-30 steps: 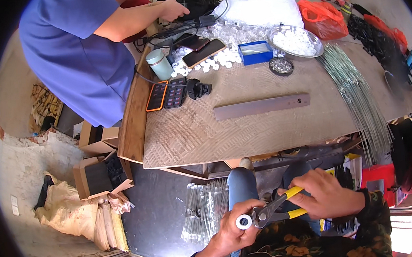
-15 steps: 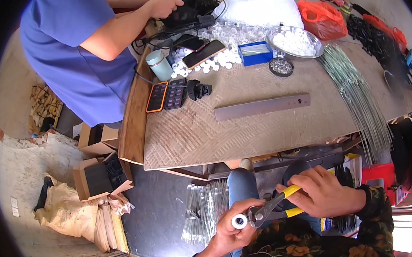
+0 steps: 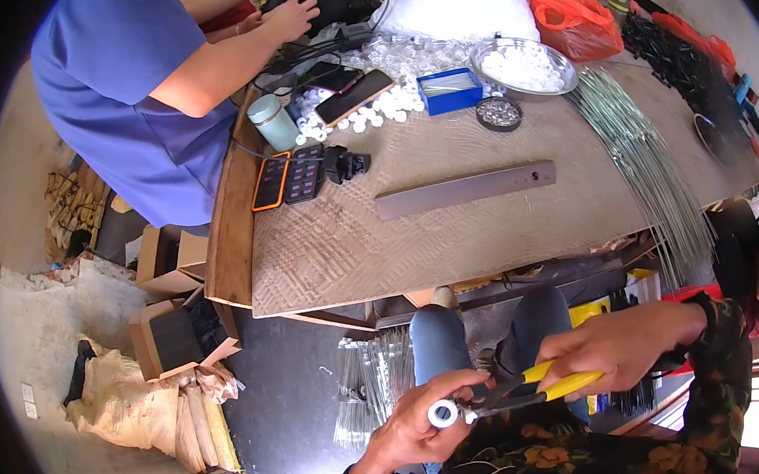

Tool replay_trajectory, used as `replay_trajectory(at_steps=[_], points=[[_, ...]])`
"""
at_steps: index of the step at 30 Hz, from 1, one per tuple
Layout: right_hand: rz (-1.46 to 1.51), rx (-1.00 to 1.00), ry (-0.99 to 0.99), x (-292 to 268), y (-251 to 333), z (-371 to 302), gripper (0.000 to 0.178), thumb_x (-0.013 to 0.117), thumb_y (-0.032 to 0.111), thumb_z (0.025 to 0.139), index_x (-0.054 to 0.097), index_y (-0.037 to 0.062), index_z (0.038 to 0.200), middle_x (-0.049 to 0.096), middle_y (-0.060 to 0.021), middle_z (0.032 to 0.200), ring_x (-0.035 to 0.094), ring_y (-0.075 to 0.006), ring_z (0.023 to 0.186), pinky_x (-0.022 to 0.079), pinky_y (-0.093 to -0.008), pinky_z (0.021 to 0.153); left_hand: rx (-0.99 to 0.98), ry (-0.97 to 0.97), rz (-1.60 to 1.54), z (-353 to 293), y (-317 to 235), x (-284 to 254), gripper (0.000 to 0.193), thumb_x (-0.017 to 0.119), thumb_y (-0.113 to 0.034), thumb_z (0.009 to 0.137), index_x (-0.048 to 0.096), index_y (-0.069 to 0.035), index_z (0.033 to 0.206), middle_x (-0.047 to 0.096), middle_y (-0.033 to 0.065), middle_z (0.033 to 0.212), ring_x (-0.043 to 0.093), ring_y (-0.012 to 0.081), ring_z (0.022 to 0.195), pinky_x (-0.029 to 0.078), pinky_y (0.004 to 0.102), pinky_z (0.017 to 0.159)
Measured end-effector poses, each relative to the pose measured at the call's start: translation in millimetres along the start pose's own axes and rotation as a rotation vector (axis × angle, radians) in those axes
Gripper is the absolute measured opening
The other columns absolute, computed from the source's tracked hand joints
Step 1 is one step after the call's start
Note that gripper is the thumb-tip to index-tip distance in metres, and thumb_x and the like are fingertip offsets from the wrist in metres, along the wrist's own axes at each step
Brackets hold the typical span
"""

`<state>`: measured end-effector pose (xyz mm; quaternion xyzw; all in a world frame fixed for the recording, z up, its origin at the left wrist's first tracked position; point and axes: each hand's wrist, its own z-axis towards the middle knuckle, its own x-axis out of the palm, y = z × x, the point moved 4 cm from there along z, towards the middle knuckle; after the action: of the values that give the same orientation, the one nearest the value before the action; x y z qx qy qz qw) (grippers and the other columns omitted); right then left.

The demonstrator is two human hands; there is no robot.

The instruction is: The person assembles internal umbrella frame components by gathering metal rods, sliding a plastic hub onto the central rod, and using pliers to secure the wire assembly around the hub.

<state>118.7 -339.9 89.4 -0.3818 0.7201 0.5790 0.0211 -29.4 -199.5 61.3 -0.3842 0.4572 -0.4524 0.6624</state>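
In my left hand [image 3: 414,424], closed fingers grip a white plastic piece [image 3: 433,415] whose round, hollow end points up. My right hand [image 3: 628,342] wraps round the yellow handles of a pair of pliers [image 3: 577,384]. The dark metal jaws reach toward the white piece, beside my left fingers. Exactly what lies between the jaws is hidden. Both hands are above my lap, in front of the table's near edge.
A flat metal bar [image 3: 466,191] lies on the table [image 3: 337,268]. Behind it are a blue box [image 3: 450,93], a metal bowl [image 3: 555,80] of white parts and two phones. A wire bundle [image 3: 634,151] overhangs the right edge. A person in blue [image 3: 132,96] stands left.
My right hand has shifted right and slightly down with the pliers, and their handles appear closer together. My left hand keeps the white piece. The whole view has shifted a little.
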Motion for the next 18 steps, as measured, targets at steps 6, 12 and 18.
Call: replay_trajectory(at_steps=[6,12,18], points=[[0.004,-0.253,-0.162,5.1,-6.3,-4.9,0.039,0.055,0.014,0.084,0.043,0.0060,0.121,0.040,-0.0193,0.117,0.046,-0.0327,0.102,0.041,-0.0364,0.080,-0.067,0.033,-0.334,-1.3,13.1,5.2,0.059,0.042,-0.046,0.086,0.040,0.000,0.122,0.050,0.0093,0.085,0.049,0.0169,0.076,0.040,0.0319,0.066],[0.353,-0.029,-0.054,-20.1,8.3,-18.1,0.023,0.048,0.016,0.088,0.038,0.0057,0.105,0.059,-0.0121,0.084,0.061,-0.0288,0.067,0.047,-0.0340,0.057,-0.097,0.082,-0.324,-8.7,30.3,8.0,0.066,0.032,-0.060,0.084,0.050,-0.003,0.114,0.051,0.0043,0.073,0.049,0.0169,0.069,0.039,0.0310,0.064],[-0.085,0.236,0.077,-42.8,34.2,-36.9,0.027,0.049,0.021,0.086,0.035,0.0102,0.106,0.055,-0.0189,0.075,0.055,-0.0372,0.059,0.041,-0.0453,0.050,-0.047,0.037,-0.380,6.5,25.6,17.8,0.058,0.043,-0.056,0.081,0.050,-0.003,0.101,0.050,0.0098,0.070,0.046,0.0164,0.062,0.038,0.0308,0.055]])
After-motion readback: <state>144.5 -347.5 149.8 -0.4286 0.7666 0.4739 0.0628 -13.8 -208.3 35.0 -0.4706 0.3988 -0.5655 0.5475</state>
